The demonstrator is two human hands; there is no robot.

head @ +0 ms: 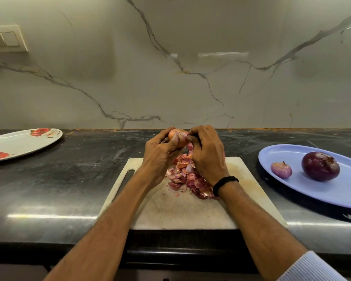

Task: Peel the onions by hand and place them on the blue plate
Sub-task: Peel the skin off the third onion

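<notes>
Fingers of the left hand curl round a small onion, thumb pressed against its near face, holding it in the air just above the far edge of the cutting board. The right hand is bent in close beside it, its fingertips pinching a flap of skin at the onion's right side; a strip of pinkish peel hangs down between the two hands. The onion shows a smooth, pale orange-tan surface where its top is bare. Under the hands a loose pile of peels lies on the board, thin, papery, curled flakes in red and purple. The board is a white rectangle, stained and scuffed, with a slot handle at its left. To the right, the oval blue plate sits on the dark, glossy stone counter and carries a large purple onion, shiny and round, and, well apart from it, a small pale onion. A black band circles the right wrist.
</notes>
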